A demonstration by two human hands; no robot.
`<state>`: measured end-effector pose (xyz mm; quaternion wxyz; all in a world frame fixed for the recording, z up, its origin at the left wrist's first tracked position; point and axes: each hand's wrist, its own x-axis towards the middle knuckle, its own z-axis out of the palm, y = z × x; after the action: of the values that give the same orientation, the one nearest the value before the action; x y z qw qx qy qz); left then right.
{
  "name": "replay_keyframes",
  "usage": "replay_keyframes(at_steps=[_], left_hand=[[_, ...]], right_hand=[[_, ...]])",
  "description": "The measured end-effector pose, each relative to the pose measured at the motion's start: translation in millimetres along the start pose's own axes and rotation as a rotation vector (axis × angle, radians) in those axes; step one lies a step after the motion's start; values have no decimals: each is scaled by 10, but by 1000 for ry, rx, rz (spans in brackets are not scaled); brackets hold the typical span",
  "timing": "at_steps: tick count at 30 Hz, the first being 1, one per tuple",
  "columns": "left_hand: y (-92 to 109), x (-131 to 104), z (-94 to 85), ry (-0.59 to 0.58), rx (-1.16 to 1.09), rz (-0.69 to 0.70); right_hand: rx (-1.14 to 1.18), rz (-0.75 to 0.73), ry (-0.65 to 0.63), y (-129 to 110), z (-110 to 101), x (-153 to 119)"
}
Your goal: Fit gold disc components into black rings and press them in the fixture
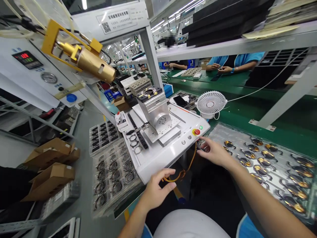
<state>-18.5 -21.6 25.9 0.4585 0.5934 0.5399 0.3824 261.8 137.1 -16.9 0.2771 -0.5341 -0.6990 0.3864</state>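
My left hand (158,190) hovers below the front edge of the white bench machine (158,158), thumb and fingers apart with nothing between them. An orange cable (192,162) hangs from the machine's front and loops behind those fingers. By the machine's right front corner, my right hand (214,151) has its thumb and fingers curled around a small dark, shiny thing (203,146), mostly hidden and too small to name. Just above it are a red emergency stop button (196,132) and a green-lit button (201,127). A metal fixture block (158,110) stands on the machine, carrying dark parts on top.
Clear trays of round dark parts lie right (223,130) and left (114,195). A white fan (211,103) and a phone (180,100) sit behind. A gold cylinder head (95,64) hangs upper left. Cardboard boxes (53,175) stand left. Across the bench, a co-worker's hands (224,68) show.
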Motion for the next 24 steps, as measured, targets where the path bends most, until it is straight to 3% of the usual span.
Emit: replay_keyframes(at_steps=[4, 8, 11, 13, 15, 17, 20, 22, 24], left_hand=[[-480, -128, 458, 29, -519, -120], [-651, -152, 684, -12, -773, -144], [-667, -121, 729, 21, -831, -183], [-661, -103, 723, 52, -819, -194], [-652, -96, 704, 78, -784, -204], [-647, -100, 680, 98, -754, -225], [-651, -115, 656, 107, -743, -255], [-657, -124, 653, 100, -745, -257], [-657, -131, 658, 89, -739, -247]], right_hand=[[427, -243, -161, -83, 495, -663], [484, -364, -43, -141, 967, -1060], [463, -400, 9, -149, 1071, -1110], [392, -466, -21, -128, 968, -1041], [216, -471, -36, -64, 708, -883], [-102, -290, 24, 50, 323, -642], [-592, 157, 158, 267, -302, -223], [-717, 294, 165, 389, -601, -2], [-781, 346, 128, 466, -749, 131]])
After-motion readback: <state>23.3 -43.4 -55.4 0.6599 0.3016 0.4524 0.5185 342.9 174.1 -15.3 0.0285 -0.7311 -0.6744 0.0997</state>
